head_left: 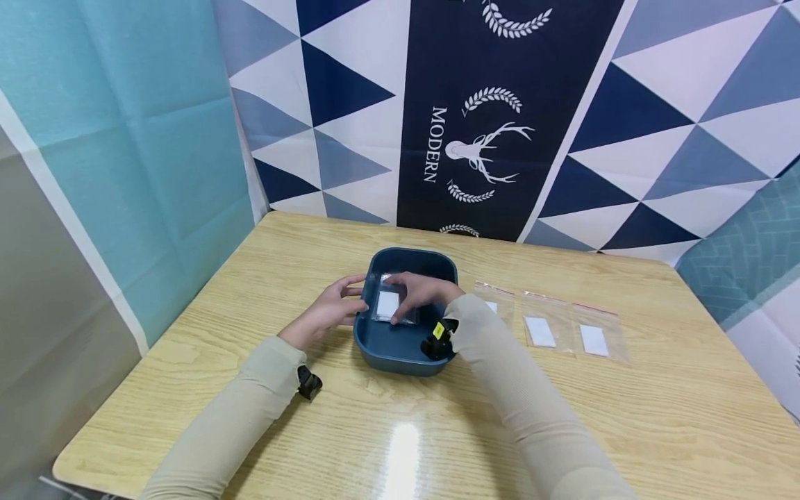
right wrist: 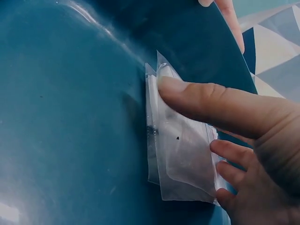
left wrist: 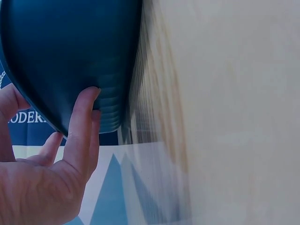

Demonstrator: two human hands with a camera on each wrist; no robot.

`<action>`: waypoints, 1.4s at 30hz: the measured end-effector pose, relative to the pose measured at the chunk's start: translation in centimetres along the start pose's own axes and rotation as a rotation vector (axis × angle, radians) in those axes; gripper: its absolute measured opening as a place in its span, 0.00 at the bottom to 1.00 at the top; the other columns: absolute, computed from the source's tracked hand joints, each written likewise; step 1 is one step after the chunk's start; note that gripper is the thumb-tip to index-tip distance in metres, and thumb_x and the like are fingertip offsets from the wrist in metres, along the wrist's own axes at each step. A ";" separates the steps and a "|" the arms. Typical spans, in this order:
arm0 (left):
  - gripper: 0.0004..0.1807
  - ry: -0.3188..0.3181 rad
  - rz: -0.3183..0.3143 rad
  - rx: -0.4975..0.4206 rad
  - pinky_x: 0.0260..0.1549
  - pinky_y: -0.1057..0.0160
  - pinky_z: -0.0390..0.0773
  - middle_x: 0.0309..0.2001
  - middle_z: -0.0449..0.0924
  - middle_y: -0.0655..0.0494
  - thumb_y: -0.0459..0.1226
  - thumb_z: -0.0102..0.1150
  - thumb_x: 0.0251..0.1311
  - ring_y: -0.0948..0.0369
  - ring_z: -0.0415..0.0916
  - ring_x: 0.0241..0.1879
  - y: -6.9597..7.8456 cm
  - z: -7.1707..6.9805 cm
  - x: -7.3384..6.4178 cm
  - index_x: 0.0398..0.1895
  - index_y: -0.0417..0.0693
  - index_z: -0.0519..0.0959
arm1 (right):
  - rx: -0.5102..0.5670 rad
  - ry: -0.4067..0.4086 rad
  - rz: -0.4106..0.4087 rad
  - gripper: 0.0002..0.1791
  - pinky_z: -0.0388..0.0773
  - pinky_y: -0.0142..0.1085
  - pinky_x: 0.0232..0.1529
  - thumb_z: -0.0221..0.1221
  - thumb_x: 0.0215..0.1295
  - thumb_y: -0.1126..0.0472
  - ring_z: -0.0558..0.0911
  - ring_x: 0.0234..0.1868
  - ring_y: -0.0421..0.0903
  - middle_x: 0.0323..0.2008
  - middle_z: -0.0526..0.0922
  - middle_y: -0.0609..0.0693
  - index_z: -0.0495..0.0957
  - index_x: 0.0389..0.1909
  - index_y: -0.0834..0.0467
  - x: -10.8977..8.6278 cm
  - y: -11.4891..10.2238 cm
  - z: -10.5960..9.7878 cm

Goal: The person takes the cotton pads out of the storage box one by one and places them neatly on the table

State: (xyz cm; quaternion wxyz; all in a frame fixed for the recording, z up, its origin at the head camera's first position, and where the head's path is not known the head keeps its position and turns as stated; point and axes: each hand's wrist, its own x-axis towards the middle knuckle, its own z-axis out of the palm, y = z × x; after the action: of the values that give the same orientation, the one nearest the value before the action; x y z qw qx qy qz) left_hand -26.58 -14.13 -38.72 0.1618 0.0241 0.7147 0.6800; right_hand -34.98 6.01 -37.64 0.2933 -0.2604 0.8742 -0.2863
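Observation:
A dark blue plastic bin (head_left: 394, 342) stands on the table. My left hand (head_left: 328, 310) is at its left side, thumb over the rim and fingers against the outer wall (left wrist: 61, 61) in the left wrist view. Inside the bin my right hand (head_left: 423, 290) holds clear zip bags (head_left: 387, 304) with white contents, near the left wall. The right wrist view shows at least two bags (right wrist: 187, 159) overlapping, tilted up, the thumb on their face and the fingers at the far edge.
Three clear zip bags with white pieces inside lie in a row right of the bin: the near one (head_left: 492, 305) partly behind my sleeve, a middle bag (head_left: 540, 332) and a right bag (head_left: 594, 340). The wooden table (head_left: 350, 444) meets a patterned cloth (head_left: 350, 139) behind.

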 end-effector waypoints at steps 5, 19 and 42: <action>0.35 -0.003 0.003 0.007 0.48 0.48 0.74 0.65 0.56 0.35 0.26 0.50 0.60 0.41 0.66 0.57 1.3 0.4 -1.3 0.71 0.44 0.52 | -0.079 -0.025 0.005 0.47 0.57 0.47 0.63 0.72 0.45 0.61 0.60 0.60 0.53 0.66 0.55 0.57 0.60 0.67 0.56 -0.1 -0.1 0.0; 0.35 0.011 0.013 0.009 0.46 0.49 0.75 0.65 0.56 0.35 0.26 0.50 0.60 0.41 0.67 0.56 1.1 0.4 -1.2 0.71 0.44 0.53 | -0.122 0.016 0.005 0.37 0.64 0.42 0.58 0.71 0.47 0.64 0.69 0.52 0.50 0.56 0.69 0.55 0.68 0.61 0.58 0.0 -0.4 0.0; 0.34 0.044 0.013 0.010 0.42 0.53 0.79 0.63 0.60 0.39 0.26 0.52 0.60 0.45 0.71 0.53 -0.6 0.0 0.4 0.70 0.49 0.57 | 0.122 0.258 0.020 0.32 0.67 0.44 0.56 0.68 0.50 0.67 0.71 0.51 0.51 0.55 0.73 0.56 0.71 0.58 0.58 -0.7 -0.3 -1.3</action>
State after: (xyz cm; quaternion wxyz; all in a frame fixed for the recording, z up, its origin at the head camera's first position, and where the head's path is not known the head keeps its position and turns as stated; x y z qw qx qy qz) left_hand -26.83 -14.04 -39.35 0.1417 0.0146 0.7212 0.6779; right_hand -35.26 6.67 -36.34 0.1967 -0.1946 0.8881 -0.3671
